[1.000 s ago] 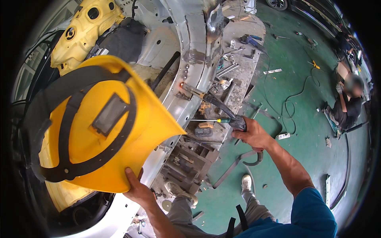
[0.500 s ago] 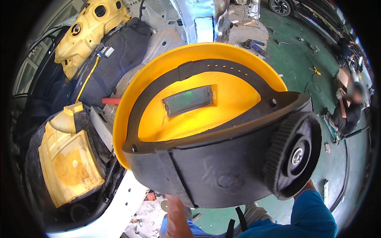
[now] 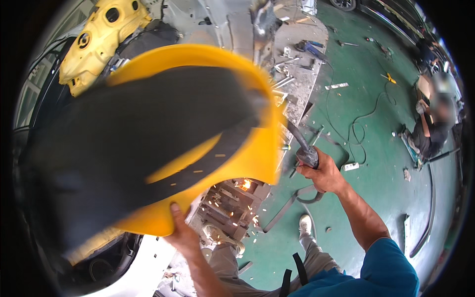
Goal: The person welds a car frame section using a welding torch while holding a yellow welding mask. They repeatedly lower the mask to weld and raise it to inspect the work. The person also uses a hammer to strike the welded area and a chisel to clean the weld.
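Note:
A yellow welding helmet (image 3: pixel 260 148) with a black headband (image 3: pixel 163 106) is tilted inside-up over the left and middle of the view, partly blurred. My left hand (image 3: pixel 184 238) is closed on its lower rim, thumb on the yellow shell and other fingers hidden behind it. To the right of the helmet, my right hand (image 3: pixel 322 173) is wrapped round the handle of a black welding torch (image 3: pixel 308 156). The torch's curved neck runs up and left, and its tip is hidden behind the helmet. Bright sparks (image 3: pixel 246 184) glow and scatter below the helmet's rim.
A car body with a yellow moulded part (image 3: pixel 106 42) stands at left. Tools lie along a grey platform (image 3: pixel 292 74), including a blue power tool (image 3: pixel 311 49). Cables (image 3: pixel 354 128) and a power strip (image 3: pixel 351 166) lie on the green floor. Another person (image 3: pixel 430 128) crouches at far right.
The helmet has swung left and tipped, away from the middle of the view. My right hand with the welding torch has come into sight, and sparks now show below the helmet.

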A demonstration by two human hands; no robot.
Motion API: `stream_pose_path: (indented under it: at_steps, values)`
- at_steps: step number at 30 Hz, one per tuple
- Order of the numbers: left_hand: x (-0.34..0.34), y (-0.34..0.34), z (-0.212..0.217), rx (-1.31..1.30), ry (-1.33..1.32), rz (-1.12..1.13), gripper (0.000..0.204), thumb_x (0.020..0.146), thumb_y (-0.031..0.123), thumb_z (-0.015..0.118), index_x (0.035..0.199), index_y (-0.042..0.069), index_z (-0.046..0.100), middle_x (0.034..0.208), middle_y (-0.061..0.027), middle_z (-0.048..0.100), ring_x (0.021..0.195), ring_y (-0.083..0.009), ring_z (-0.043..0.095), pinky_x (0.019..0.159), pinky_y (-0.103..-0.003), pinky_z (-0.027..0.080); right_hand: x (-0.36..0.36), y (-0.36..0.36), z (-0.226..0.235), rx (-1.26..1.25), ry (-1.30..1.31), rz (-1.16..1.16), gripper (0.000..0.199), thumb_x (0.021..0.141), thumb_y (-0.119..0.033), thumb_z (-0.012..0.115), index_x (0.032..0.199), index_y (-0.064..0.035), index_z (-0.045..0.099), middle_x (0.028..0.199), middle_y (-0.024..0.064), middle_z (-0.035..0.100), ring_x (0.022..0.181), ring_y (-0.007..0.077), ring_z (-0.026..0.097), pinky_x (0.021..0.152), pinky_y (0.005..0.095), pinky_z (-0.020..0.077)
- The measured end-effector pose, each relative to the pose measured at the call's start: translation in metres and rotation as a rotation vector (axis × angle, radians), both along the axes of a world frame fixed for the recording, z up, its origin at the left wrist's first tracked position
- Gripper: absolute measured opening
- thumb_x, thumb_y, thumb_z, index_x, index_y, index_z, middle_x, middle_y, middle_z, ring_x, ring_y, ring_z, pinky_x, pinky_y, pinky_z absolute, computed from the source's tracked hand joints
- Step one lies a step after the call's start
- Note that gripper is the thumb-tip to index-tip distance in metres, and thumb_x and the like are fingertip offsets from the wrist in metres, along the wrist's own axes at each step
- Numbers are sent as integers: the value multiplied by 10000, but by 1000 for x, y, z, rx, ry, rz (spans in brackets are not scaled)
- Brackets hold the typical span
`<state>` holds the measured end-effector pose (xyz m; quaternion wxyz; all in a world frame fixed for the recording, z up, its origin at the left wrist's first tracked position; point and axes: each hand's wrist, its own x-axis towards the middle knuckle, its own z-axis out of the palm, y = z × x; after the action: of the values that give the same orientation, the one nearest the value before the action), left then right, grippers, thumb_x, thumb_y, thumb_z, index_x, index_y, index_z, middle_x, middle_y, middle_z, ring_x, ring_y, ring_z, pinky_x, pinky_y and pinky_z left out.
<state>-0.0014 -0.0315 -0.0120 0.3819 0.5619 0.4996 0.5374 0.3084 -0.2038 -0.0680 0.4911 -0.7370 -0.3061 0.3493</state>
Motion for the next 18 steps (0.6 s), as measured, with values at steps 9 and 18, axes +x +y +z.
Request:
stream_pose_path:
  at_steps: [9,18]
  values:
    - [-42,28,12,75,-55,207,549,1001,283,654,1402,-50,483,1298,-209,601,1116,-309,668,834,-416,648,-13,-22,-37,98,-150,-45,515,878,-239,778,1255,12,533,926,149,679,869,247,652,792,393,520]
    - [-46,30,7,101,-75,262,573,993,301,669,1389,-71,486,1290,-222,606,1121,-324,670,855,-429,647,-12,-3,-27,33,-191,56,526,882,-266,764,1255,14,523,876,206,682,809,360,687,761,443,531]
